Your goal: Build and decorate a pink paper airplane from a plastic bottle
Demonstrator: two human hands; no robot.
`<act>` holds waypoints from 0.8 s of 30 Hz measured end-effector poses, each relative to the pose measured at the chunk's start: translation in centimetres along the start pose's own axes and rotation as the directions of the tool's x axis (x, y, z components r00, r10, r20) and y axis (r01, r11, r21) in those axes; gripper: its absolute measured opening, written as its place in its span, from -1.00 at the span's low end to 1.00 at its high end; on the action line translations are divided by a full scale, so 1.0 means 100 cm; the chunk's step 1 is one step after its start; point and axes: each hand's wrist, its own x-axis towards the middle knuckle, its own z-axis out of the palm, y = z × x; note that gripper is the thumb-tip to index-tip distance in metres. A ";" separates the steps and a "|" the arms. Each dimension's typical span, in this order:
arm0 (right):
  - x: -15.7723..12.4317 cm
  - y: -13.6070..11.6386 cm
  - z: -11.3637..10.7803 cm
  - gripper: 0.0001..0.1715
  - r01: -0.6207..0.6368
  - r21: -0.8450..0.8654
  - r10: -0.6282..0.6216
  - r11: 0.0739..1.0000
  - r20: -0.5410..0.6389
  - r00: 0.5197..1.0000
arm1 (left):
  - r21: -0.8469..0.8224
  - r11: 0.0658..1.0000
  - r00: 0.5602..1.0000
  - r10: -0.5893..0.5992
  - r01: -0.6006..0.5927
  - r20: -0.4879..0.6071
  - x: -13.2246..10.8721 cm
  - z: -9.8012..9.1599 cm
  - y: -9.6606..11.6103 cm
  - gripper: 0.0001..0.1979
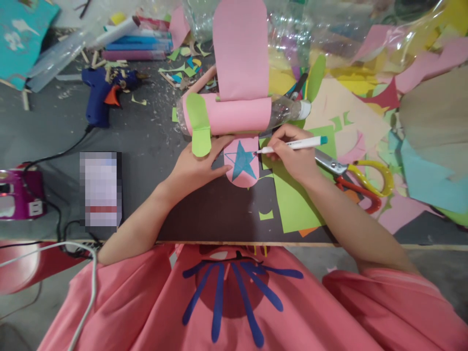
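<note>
While resting the loosely spread fingers of the left hand (pixel 197 165) on the left edge of a round-ended pink paper flap (pixel 243 183), just in front of a pink-wrapped plastic bottle (pixel 234 116) on the table (pixel 204 214), grips a white marker (pixel 303 143) between the fingers of the right hand (pixel 293 158), with its tip at a partly filled teal star (pixel 241 162).

Left hand (pixel 197 169) partly behind green strip (pixel 201 141), phone screen (pixel 101 180) blurred, scissors (pixel 340 168) with tips probably hidden
</note>
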 end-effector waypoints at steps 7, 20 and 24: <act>0.000 0.001 0.001 -0.67 0.002 -0.037 -0.001 0.999 0.022 1.000 | 0.012 1.000 1.000 -0.017 0.017 0.015 0.001 0.000 0.000 -0.44; 0.003 -0.004 0.002 -0.73 0.028 -0.087 -0.024 0.996 0.043 0.999 | 0.007 1.000 1.000 -0.007 0.007 0.004 0.000 0.000 -0.001 -0.45; 0.003 -0.004 0.001 -0.72 0.021 -0.069 -0.017 0.997 0.052 0.998 | -0.001 1.000 1.000 -0.014 0.014 0.012 0.001 -0.001 0.000 -0.45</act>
